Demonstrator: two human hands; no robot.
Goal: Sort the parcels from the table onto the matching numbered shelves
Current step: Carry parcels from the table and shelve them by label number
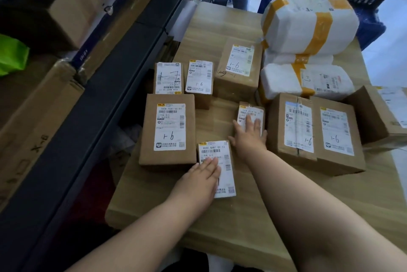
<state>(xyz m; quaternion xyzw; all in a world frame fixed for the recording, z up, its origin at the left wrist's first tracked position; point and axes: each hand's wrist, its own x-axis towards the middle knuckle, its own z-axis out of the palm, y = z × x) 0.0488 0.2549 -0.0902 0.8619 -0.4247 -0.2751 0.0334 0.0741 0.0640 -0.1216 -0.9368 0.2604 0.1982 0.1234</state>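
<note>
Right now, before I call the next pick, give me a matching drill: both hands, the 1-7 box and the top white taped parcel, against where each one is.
Things:
1. left hand
2. right hand
3. 1-7 box
4. top white parcel

Places:
A. stacked on the lower white parcel, far right
B. flat on the near small parcel
C. back row, far left
D. flat on the middle small parcel

Pairs: 1-B, 2-D, 3-C, 4-A

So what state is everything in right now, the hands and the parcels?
left hand: open, flat on the front small parcel
right hand: open, flat on the middle small parcel
big left box: closed, on the table, marked 1-6
white wrapped parcels: taped, stacked one on another
</note>
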